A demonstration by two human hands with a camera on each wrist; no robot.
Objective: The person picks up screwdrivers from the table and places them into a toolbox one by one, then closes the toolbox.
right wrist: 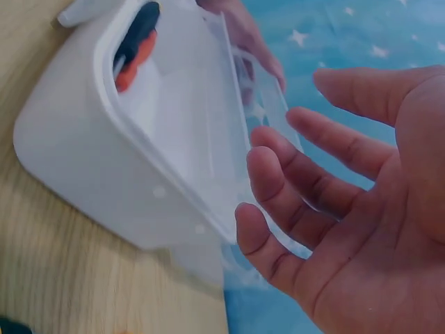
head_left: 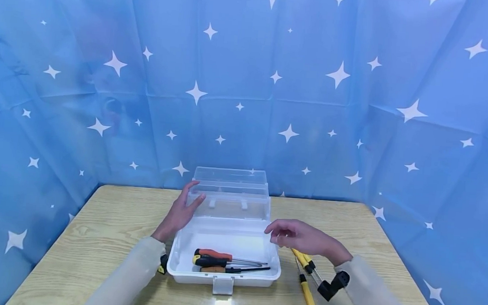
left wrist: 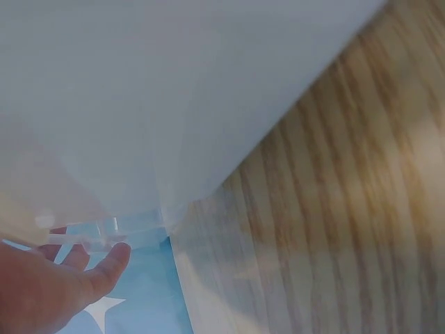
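Note:
A white plastic toolbox point(head_left: 222, 279) stands on the table with its translucent lid point(head_left: 230, 189) raised. Several screwdrivers lie inside, one with a red and black handle point(head_left: 212, 253), one black and yellow point(head_left: 209, 261), one brown point(head_left: 212, 269). At the lid's left edge, my left hand point(head_left: 180, 211) holds it, thumb in front and fingers behind; the left wrist view shows this hand point(left wrist: 62, 278) only partly. My right hand point(head_left: 299, 236) hovers by the box's right rim, fingers loosely bent and nothing in them. In the right wrist view its palm point(right wrist: 361, 209) faces the box.
Several yellow-handled tools, one a screwdriver point(head_left: 309, 299), lie on the wooden table point(head_left: 108, 237) right of the box, partly under the right wrist. A black and yellow object point(head_left: 162, 263) sits left of the box, mostly hidden. A blue starred curtain point(head_left: 240, 68) hangs behind.

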